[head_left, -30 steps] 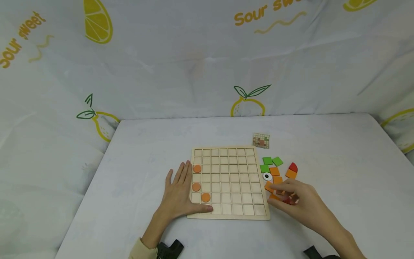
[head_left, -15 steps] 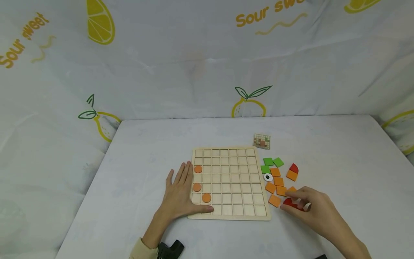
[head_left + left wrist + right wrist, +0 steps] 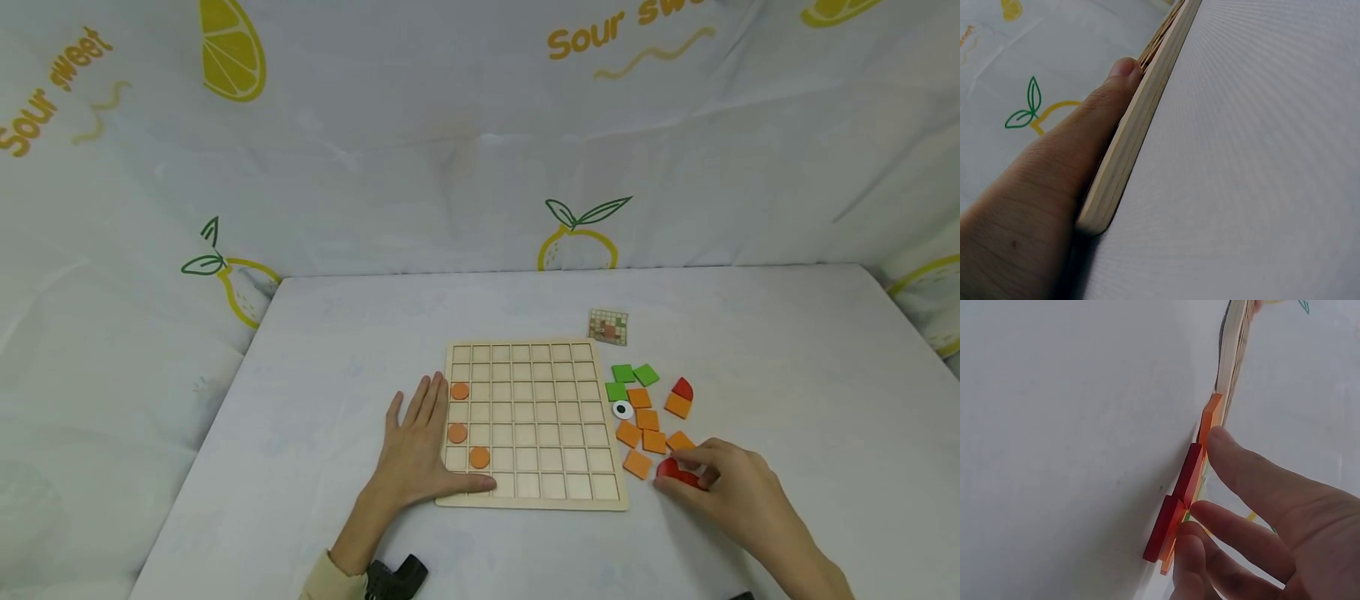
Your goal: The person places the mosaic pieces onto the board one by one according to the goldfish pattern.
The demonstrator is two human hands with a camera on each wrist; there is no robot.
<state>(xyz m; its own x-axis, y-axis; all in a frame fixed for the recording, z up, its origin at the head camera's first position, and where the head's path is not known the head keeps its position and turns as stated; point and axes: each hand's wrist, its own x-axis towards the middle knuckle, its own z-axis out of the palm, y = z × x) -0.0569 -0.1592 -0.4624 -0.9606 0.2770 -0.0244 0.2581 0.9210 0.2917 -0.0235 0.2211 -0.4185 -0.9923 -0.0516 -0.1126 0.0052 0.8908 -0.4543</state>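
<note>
My left hand lies spread at the left edge of the wooden grid board. Its fingers are along the side and its thumb rests over the front left corner; the left wrist view shows the thumb by the board's edge. Three orange discs sit in cells at the left. My right hand is bent over two red pieces right of the board. In the right wrist view its thumb and index fingertip are close to a red piece; whether they grip it cannot be told.
Between the board and right hand lie several orange squares, several green squares and a white eye disc. A red quarter-round piece touches an orange square. Behind the board lies a small pattern card.
My right hand has moved right and slightly toward me, off the orange squares and over to the red pieces, then slowed there. My left hand stays on the board.
</note>
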